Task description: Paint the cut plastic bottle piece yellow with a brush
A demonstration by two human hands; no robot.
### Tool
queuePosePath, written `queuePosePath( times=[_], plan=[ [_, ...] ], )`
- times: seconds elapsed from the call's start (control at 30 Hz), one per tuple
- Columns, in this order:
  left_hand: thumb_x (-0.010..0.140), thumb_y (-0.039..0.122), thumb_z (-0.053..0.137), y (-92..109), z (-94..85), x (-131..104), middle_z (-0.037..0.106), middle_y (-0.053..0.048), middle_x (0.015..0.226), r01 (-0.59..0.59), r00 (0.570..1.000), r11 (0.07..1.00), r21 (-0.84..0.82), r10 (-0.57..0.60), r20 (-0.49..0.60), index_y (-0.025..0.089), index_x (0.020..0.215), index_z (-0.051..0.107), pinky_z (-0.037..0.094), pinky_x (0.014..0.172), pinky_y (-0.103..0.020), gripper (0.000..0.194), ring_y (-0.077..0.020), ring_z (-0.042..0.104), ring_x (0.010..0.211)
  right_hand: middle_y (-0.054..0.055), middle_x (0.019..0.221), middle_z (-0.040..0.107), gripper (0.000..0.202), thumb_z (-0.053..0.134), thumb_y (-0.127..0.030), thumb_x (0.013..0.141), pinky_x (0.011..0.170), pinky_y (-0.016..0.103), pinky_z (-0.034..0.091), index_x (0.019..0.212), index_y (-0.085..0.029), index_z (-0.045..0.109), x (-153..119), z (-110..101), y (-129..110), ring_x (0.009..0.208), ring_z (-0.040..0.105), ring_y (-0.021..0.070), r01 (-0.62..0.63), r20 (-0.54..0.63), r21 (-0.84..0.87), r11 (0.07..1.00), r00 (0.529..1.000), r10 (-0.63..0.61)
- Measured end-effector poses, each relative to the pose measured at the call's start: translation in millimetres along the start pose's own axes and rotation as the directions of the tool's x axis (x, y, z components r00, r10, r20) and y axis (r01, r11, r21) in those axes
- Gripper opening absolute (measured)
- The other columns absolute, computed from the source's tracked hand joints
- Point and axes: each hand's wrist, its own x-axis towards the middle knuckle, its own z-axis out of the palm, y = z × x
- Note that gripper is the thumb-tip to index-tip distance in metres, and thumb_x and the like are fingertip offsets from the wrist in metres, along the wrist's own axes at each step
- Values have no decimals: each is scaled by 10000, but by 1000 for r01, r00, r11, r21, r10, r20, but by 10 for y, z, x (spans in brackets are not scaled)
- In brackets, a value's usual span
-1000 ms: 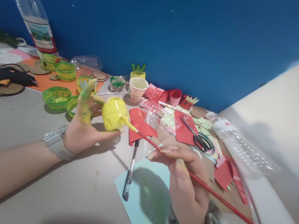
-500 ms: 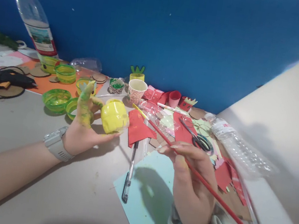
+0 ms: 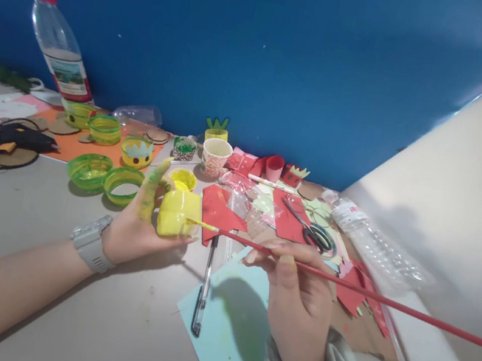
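My left hand (image 3: 138, 220), smeared with green and yellow paint, grips a yellow-painted cut bottle piece (image 3: 176, 214) between thumb and fingers. Between the fingertips of my right hand (image 3: 296, 294) is a long red-handled paintbrush (image 3: 253, 244). Its yellow bristles touch the side of the bottle piece. Just behind the piece stands a small tub of yellow paint (image 3: 182, 180). Green-tinted plastic rings (image 3: 123, 187) rest beside my left hand. Under my right hand lies a light blue sheet of paper (image 3: 231, 320), with a pen (image 3: 204, 288) along its left edge.
A tall red-capped bottle (image 3: 61, 52) stands at the back left, near a black glue gun (image 3: 2, 142). A paper cup (image 3: 215, 158) and a tub of green paint (image 3: 184, 147) stand behind. Scissors (image 3: 313, 232), red paper scraps (image 3: 222, 208) and a clear bottle (image 3: 373, 243) lie to the right.
The paintbrush has come down and left, so its tip now meets the bottle piece. My left hand has turned the piece, and the yellow paint tub behind has come into view.
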Motion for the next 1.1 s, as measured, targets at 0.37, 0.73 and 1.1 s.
queuePosePath(
  times=[0.37, 0.73, 1.1],
  plan=[
    [666, 278, 842, 104, -4, 33, 616, -32, 1060, 144, 989, 989, 42, -145, 30, 385, 1519, 189, 599, 824, -396, 1080, -227, 689, 930, -9, 960, 677, 105, 565, -285, 1021, 703, 316, 606, 1013, -276, 670, -61, 16, -19, 760, 688, 153, 7, 16, -74, 997, 1000, -6],
    [623, 344, 855, 77, 9, -18, 659, -49, 1036, 113, 991, 978, 175, -97, -98, 349, 1522, 207, 602, 784, -436, 1108, -263, 705, 944, -26, 889, 704, 116, 581, -189, 994, 828, 288, 553, 988, -273, 661, -62, -9, -66, 853, 684, 153, 94, -8, -335, 937, 995, -103],
    [680, 294, 822, 89, 1, -67, 725, -52, 1063, -19, 1000, 979, 203, 21, -9, 369, 1538, 157, 610, 724, -349, 1088, -245, 731, 898, -11, 883, 712, 88, 590, -236, 997, 746, 277, 569, 989, -257, 675, -89, -4, -51, 784, 707, 154, 77, 11, -380, 922, 997, -79]
  ],
)
